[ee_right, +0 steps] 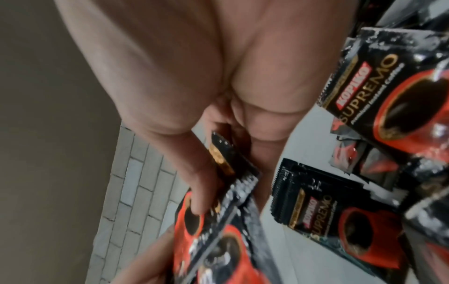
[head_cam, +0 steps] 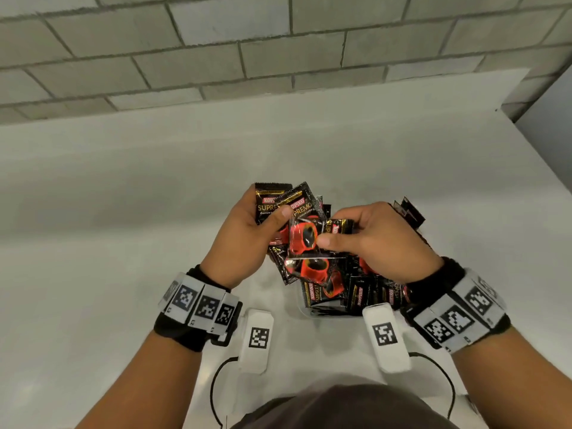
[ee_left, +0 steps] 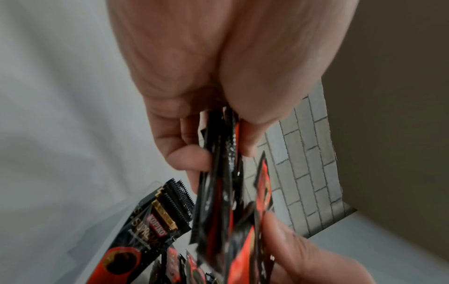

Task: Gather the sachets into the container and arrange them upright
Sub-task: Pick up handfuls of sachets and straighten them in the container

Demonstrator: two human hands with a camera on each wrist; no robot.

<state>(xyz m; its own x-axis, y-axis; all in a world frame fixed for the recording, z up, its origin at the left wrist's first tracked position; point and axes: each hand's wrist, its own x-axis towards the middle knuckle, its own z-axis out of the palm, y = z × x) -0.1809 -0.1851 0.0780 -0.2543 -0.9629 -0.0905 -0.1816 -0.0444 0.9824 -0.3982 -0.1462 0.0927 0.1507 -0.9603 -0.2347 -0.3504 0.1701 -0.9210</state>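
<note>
My left hand (head_cam: 247, 233) grips a fanned bundle of several black-and-red coffee sachets (head_cam: 278, 202), thumb pressed on the front one; from the left wrist the bundle (ee_left: 218, 192) shows edge-on between thumb and fingers. My right hand (head_cam: 371, 236) pinches one sachet (head_cam: 312, 236) lying sideways against that bundle, also seen as the sachet (ee_right: 218, 192) under the thumb. Both hands hover over a clear plastic container (head_cam: 328, 314) with more sachets (head_cam: 359, 292) lying jumbled inside it. Loose sachets (ee_right: 323, 207) show below in the right wrist view.
The container sits on a white table (head_cam: 123, 212) near its front edge. A grey block wall (head_cam: 216, 51) runs behind the table. A few sachets (head_cam: 410, 212) stick out past my right hand. White tagged sensor pads (head_cam: 258, 339) hang at both wrists.
</note>
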